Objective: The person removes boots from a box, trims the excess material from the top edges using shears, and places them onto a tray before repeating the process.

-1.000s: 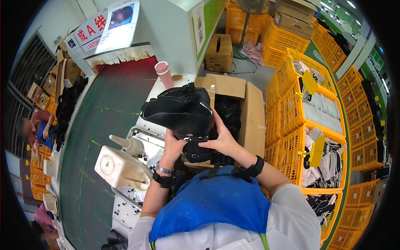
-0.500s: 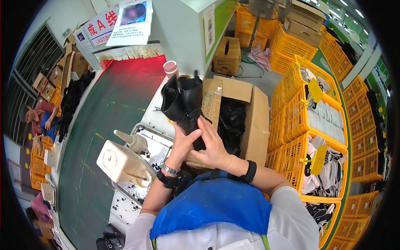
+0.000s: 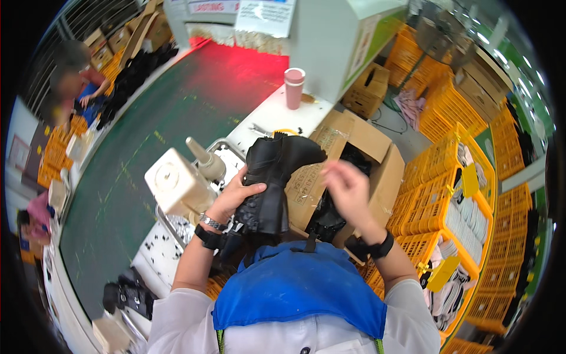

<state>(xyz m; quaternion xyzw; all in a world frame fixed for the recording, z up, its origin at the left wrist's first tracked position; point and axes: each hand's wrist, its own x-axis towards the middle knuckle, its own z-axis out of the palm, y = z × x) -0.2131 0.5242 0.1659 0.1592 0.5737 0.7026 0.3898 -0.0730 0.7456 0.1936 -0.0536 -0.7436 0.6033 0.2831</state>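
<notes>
My left hand is wrapped around the side of a black boot, its thumb lying across the dark upper. The boot hangs in front of my apron, with one smooth end pointing right. Just past that end is my right hand, apart from the boot and above the open carton. Its fingers look curled but are smeared by motion, so whether anything is in them cannot be made out. Left of the boot stand a white square-sided plastic container and a pale bottle with a pointed nozzle.
An open cardboard carton with black contents stands at right. A pink cup is on the white ledge beside the green conveyor belt. Stacked yellow crates hold insoles. Black straps with buckles lie at lower left. People sit across the belt.
My right hand has left the boot and moved right. The boot has been turned over sideways, now held by my left hand alone. The view has shifted.
</notes>
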